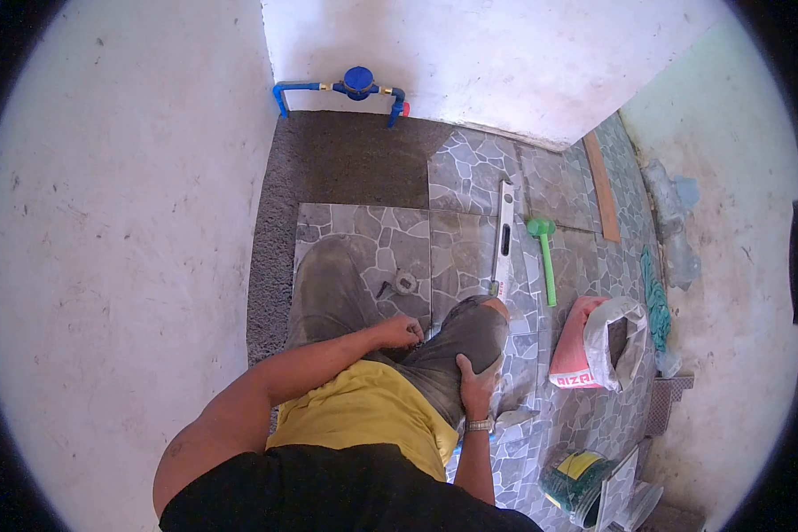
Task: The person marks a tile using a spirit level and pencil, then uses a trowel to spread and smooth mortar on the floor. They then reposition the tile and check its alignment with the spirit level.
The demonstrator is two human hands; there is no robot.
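Note:
My left hand is curled closed over my lap, above the patterned floor tile. Whether anything sits in its fingers is hidden. My right hand rests on my right thigh with the thumb apart from the fingers, and it holds nothing that I can see. Between my knees, a small round pale object lies on the tile beside a short dark piece. A spirit level and a green mallet lie to the right. Near my right wrist is a trowel, partly hidden.
Grey mortar covers the corner below a blue water meter and its pipes. On the right stand an opened sack and a green bucket. A wooden strip and green rope lie near the right wall.

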